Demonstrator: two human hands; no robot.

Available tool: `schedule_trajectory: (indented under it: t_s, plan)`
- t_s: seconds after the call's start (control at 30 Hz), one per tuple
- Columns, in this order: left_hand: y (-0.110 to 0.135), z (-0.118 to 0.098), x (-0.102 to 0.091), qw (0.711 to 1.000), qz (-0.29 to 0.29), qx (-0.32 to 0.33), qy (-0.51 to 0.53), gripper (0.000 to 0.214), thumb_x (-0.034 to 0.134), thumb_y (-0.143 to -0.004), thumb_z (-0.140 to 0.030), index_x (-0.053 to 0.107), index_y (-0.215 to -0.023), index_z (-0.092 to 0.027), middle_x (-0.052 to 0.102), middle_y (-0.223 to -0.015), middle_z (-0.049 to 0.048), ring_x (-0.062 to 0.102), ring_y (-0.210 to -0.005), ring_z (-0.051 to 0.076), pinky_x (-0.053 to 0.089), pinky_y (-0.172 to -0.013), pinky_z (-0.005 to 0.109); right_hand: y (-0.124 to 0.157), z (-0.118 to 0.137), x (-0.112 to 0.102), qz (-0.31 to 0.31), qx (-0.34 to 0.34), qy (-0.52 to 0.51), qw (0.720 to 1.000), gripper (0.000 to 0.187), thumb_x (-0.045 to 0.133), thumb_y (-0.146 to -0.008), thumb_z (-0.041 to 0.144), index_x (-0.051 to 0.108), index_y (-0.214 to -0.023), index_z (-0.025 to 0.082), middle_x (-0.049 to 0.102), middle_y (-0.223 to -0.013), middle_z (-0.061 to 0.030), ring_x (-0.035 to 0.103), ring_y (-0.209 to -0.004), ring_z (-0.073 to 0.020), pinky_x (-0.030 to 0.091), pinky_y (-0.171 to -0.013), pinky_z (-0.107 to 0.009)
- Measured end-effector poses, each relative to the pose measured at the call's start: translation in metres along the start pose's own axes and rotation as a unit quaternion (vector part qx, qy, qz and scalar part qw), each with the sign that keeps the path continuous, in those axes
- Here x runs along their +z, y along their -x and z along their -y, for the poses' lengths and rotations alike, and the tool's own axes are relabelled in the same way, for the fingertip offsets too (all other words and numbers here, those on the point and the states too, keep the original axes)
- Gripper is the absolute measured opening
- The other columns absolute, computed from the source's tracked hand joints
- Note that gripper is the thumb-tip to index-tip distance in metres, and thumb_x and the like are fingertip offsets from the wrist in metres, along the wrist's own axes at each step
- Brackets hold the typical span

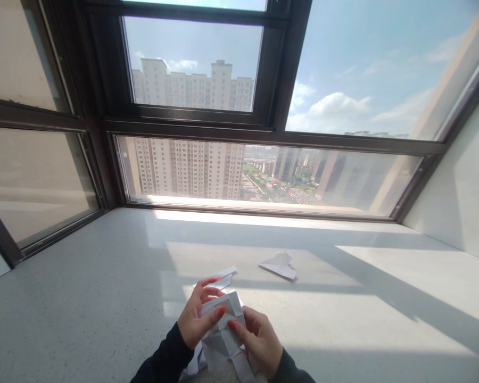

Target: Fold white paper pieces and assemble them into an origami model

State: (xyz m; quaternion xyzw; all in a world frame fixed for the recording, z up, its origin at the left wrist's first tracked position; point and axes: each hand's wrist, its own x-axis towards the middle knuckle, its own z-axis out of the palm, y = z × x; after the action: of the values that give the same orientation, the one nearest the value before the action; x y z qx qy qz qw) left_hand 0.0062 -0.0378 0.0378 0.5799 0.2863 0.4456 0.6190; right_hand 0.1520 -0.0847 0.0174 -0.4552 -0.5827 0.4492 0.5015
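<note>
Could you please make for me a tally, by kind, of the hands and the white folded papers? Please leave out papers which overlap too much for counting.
Hands: 2 (left hand, right hand)
Held paper: 1
Papers lying beyond the hands: 2 (left paper, right paper)
Total: 5
Left out: overlapping papers low in the picture.

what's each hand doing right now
Left hand: closed, holding the folded white paper.
Right hand: closed, holding the same paper.
</note>
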Motion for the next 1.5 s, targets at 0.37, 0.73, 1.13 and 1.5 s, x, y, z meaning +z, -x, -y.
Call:
schedule_trajectory:
  t_s: [0.37, 0.73, 1.13, 1.5]
  plan:
    - [0.001, 0.011, 0.002, 0.951, 0.227, -0.043, 0.203, 0.074, 0.066, -0.055, -0.046, 0.040, -0.120, -0.021, 0.048, -0.118, 0.0118, 0.045, -0.105, 0.031, 0.029, -0.089, 0.045, 0.002, 0.003, 0.004, -0.028, 0.003, -0.084, 0.996, 0.041, 0.053, -0.065, 0.054, 0.057, -0.068, 0.014, 0.050, -0.053, -0.0001, 0.043, -0.047, -0.0112, 0.035, -0.044, -0.022]
    - [0.006, 0.009, 0.010, 0.954, 0.187, -0.067, 0.224, 0.052, 0.057, -0.067, -0.035, 0.047, -0.116, -0.019, 0.058, -0.107, 0.0085, 0.040, -0.111, 0.029, 0.020, -0.097, 0.044, 0.006, 0.008, 0.010, 0.009, -0.001, -0.096, 0.995, 0.043, 0.049, -0.069, 0.054, 0.062, -0.082, 0.015, 0.057, -0.062, -0.0030, 0.050, -0.056, -0.0147, 0.040, -0.052, -0.025]
    - [-0.001, 0.021, 0.008, 0.934, 0.164, -0.119, 0.295, 0.049, 0.051, -0.071, -0.049, 0.058, -0.103, -0.013, 0.062, -0.097, 0.0120, 0.046, -0.106, 0.028, 0.023, -0.096, 0.042, 0.006, 0.003, 0.010, 0.000, -0.022, -0.054, 0.998, 0.038, 0.046, -0.075, 0.049, 0.060, -0.081, 0.013, 0.055, -0.063, -0.0025, 0.049, -0.062, -0.0149, 0.040, -0.057, -0.025]
    - [0.004, 0.016, 0.012, 0.933, 0.103, -0.121, 0.324, 0.054, 0.044, -0.072, -0.054, 0.053, -0.109, -0.014, 0.054, -0.112, 0.0160, 0.049, -0.101, 0.032, 0.029, -0.089, 0.048, 0.003, 0.002, 0.009, 0.045, 0.016, -0.099, 0.994, 0.038, 0.059, -0.062, 0.049, 0.055, -0.074, 0.014, 0.051, -0.057, 0.0004, 0.046, -0.047, -0.0103, 0.038, -0.045, -0.022]
